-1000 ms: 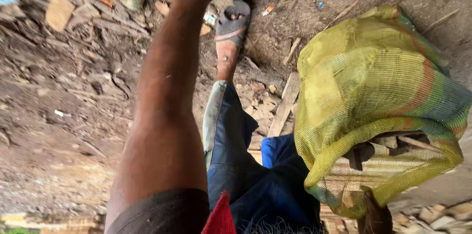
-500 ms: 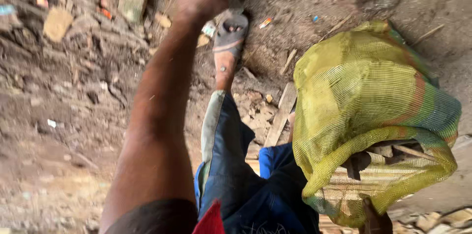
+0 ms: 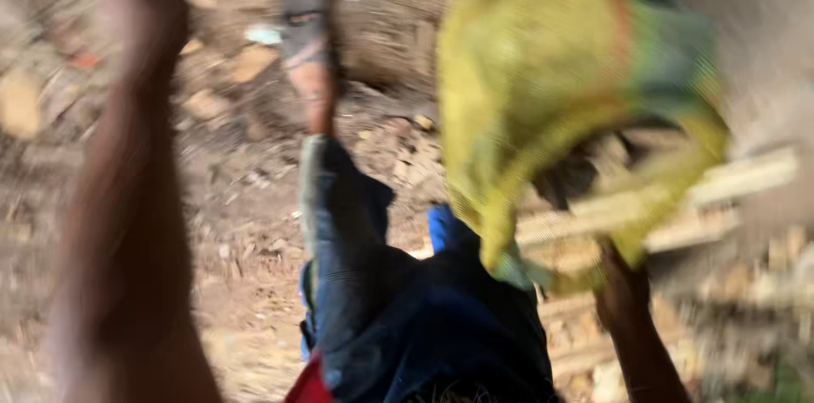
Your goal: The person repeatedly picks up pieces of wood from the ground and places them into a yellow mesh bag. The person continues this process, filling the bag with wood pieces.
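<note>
The whole view is motion-blurred. My right hand (image 3: 623, 289) sits at the lower right, closed on the bottom edge of a yellow-green mesh sack (image 3: 551, 89). The sack bulges above the hand and covers part of a bundle of pale wooden sticks (image 3: 729, 187). My bare left arm (image 3: 127, 200) stretches up the left side of the view. Its hand is lost in blur at the top edge, and whether it holds anything cannot be made out. Between the arms are my leg in dark blue trousers (image 3: 365, 267) and my sandalled foot (image 3: 305, 34).
The ground (image 3: 229, 225) is bare brown earth strewn with stones, wood chips and small scraps of litter. More split wood and rubble (image 3: 746, 318) lie at the lower right under the sack.
The view has swung and gone blurred. The sack now sits higher and nearer the middle of the picture. My left arm has shifted left, and its hand has slid to the top edge.
</note>
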`<state>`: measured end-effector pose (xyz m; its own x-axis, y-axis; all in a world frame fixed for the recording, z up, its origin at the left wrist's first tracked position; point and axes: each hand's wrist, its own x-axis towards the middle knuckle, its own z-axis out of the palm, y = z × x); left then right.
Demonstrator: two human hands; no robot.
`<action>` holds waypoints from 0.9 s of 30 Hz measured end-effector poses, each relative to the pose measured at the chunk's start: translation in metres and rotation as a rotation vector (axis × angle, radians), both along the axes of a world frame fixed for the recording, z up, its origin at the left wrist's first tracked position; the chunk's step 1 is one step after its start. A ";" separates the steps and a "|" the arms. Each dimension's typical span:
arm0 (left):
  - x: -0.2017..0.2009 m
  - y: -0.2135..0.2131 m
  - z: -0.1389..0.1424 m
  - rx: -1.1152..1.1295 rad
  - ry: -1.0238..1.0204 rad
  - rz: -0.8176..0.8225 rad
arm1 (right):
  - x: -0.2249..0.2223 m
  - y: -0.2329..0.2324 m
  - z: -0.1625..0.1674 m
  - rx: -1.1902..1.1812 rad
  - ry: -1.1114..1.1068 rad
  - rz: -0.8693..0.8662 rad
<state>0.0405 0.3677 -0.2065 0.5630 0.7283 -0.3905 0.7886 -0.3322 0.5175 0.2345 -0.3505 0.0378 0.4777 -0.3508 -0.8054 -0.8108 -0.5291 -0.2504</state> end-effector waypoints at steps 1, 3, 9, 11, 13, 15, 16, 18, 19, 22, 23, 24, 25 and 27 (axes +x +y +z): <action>0.002 -0.017 0.023 -0.068 -0.145 0.015 | -0.001 0.002 0.000 0.040 -0.024 -0.033; 0.005 -0.064 0.082 -0.201 -0.318 0.019 | -0.002 0.006 0.003 0.113 -0.033 -0.120; 0.068 -0.241 0.229 -0.553 -0.526 -0.255 | 0.006 0.008 0.023 0.228 -0.116 -0.249; 0.106 -0.301 0.244 -0.639 -0.390 -0.333 | 0.007 0.003 0.027 0.232 -0.124 -0.245; 0.147 -0.353 0.250 -0.763 -0.432 -0.397 | 0.006 -0.005 0.026 0.285 -0.168 -0.300; 0.190 -0.394 0.235 -0.567 -0.637 -0.574 | 0.003 -0.014 0.024 0.316 -0.186 -0.330; 0.204 -0.415 0.236 -0.475 -0.580 -0.688 | 0.002 -0.019 0.023 0.330 -0.194 -0.344; 0.226 -0.450 0.231 -0.266 -0.475 -0.911 | -0.001 -0.026 0.021 0.308 -0.177 -0.352; 0.230 -0.463 0.229 -0.265 -0.417 -0.991 | -0.001 -0.029 0.020 0.298 -0.168 -0.355; 0.221 -0.490 0.229 -0.266 -0.206 -1.187 | -0.001 -0.034 0.021 0.394 -0.247 -0.430; 0.217 -0.497 0.228 -0.245 -0.149 -1.240 | -0.001 -0.035 0.022 0.380 -0.217 -0.398; 0.213 -0.502 0.225 -0.226 -0.099 -1.295 | -0.001 -0.036 0.023 0.361 -0.193 -0.369; 0.212 -0.508 0.221 -0.219 -0.080 -1.322 | -0.002 -0.038 0.023 0.336 -0.161 -0.339; 0.210 -0.519 0.215 -0.220 -0.014 -1.358 | -0.003 -0.040 0.023 0.222 -0.091 -0.268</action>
